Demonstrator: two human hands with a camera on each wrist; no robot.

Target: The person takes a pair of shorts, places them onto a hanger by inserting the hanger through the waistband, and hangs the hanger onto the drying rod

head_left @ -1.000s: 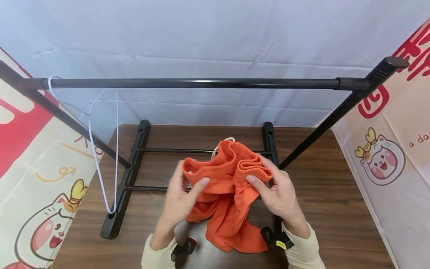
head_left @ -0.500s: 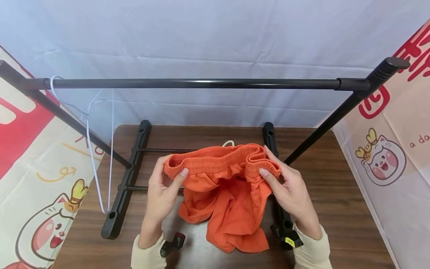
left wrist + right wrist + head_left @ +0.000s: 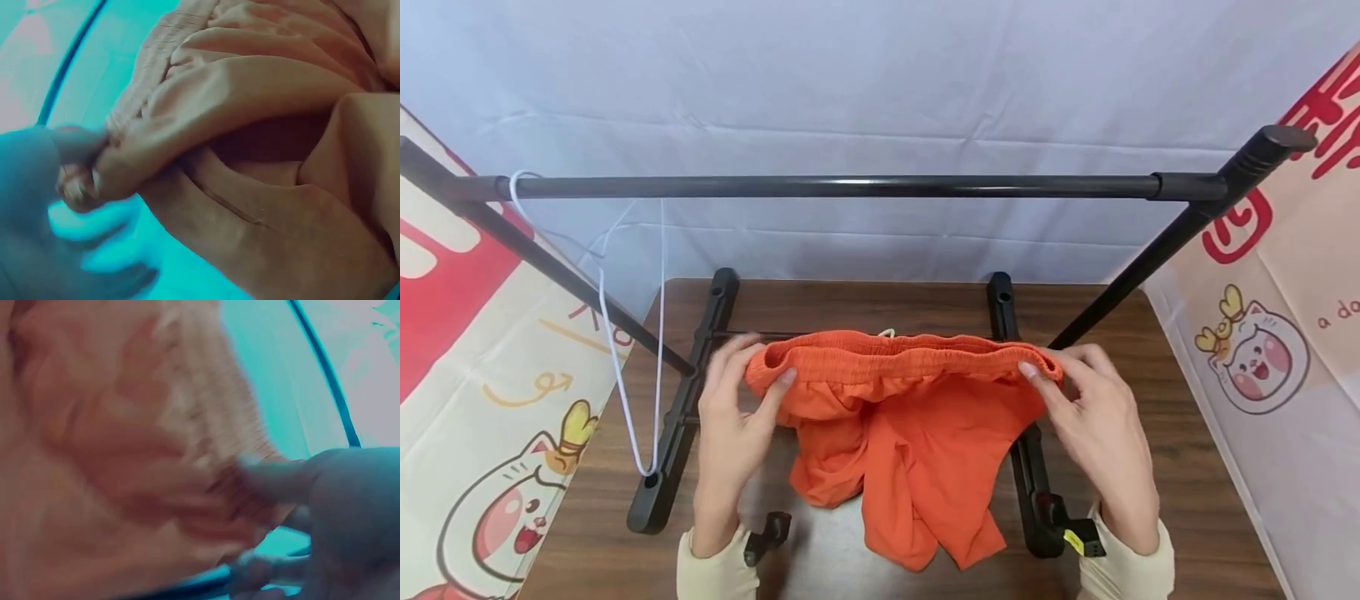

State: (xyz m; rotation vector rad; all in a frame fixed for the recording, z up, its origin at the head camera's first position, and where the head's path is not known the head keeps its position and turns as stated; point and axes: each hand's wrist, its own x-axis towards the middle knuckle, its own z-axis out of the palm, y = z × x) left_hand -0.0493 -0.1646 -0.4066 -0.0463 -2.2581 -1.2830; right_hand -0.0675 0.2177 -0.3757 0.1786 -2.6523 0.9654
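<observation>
Orange shorts (image 3: 925, 433) with a gathered elastic waistband hang between my two hands in the head view, waistband up and legs drooping toward the tabletop. My left hand (image 3: 730, 417) pinches the left end of the waistband, thumb in front and fingers behind. At the opposite end, my right hand (image 3: 1097, 417) pinches the band the same way. A bit of white drawstring (image 3: 887, 332) shows at the back of the waist. The left wrist view has the folded cloth (image 3: 237, 125) close up, its edge caught at the thumb; the right wrist view is blurred.
Beyond the shorts stands a black garment rack, its top bar (image 3: 850, 187) crossing the view and its feet (image 3: 655, 500) on the wooden table (image 3: 1150, 467). A white wire hanger (image 3: 606, 333) hangs at the bar's left end. Printed cloth sheets line the sides.
My hands have moved apart, left hand leftward and right hand rightward. The waistband, bunched at the right before, is now stretched out wide and nearly straight. The hanger sways slightly.
</observation>
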